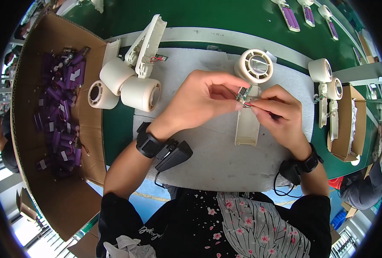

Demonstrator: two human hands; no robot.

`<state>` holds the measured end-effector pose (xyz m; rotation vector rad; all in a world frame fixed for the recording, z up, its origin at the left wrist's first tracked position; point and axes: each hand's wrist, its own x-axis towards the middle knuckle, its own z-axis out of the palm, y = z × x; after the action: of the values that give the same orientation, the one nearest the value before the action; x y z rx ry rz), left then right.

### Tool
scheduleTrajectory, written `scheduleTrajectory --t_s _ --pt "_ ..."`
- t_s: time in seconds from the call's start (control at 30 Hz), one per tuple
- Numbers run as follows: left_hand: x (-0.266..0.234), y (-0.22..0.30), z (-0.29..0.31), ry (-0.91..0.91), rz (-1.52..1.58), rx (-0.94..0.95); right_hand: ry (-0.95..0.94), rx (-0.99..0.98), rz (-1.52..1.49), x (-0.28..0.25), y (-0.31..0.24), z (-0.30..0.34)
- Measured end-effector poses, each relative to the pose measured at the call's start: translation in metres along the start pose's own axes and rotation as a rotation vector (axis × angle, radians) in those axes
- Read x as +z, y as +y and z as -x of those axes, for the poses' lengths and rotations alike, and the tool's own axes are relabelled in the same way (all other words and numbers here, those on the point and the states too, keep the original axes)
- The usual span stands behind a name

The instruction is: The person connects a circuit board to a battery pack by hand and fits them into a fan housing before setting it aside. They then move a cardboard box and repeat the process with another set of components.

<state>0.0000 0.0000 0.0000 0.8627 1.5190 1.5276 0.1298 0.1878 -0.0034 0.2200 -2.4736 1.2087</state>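
Note:
Between the fingers of my left hand (204, 99) is a small green circuit board (244, 92), tilted and raised over the grey mat. My right hand (281, 112) pinches thin red and dark wires (248, 104) at the board's lower edge. Beneath both hands lies a white handheld fan housing (247, 129), its round head (254, 66) pointing away from me and its open handle toward me. Part of the handle is hidden by my fingers and the board.
At left stands a cardboard box (58, 198) of purple battery cells (62, 112). Several white fan housings (140, 92) sit beside it. More fan housings (320, 71) and a small cardboard box (345, 146) are at right. Beyond a metal rail (199, 34), opened handles (289, 17) hold purple cells.

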Motion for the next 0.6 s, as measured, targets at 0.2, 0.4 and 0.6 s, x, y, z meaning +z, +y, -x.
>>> scheduleTrajectory --t_s 0.2,0.4,0.6 --pt "0.005 -0.002 0.001 0.045 -0.022 0.110 -0.029 0.002 -0.012 0.000 -0.002 -0.001" --pt "0.015 -0.008 -0.002 0.117 -0.091 0.282 -0.037 -0.046 -0.046 0.001 0.000 -0.002" --pt "0.019 -0.011 -0.002 0.155 -0.288 0.361 0.057 0.226 -0.111 0.005 -0.013 -0.003"
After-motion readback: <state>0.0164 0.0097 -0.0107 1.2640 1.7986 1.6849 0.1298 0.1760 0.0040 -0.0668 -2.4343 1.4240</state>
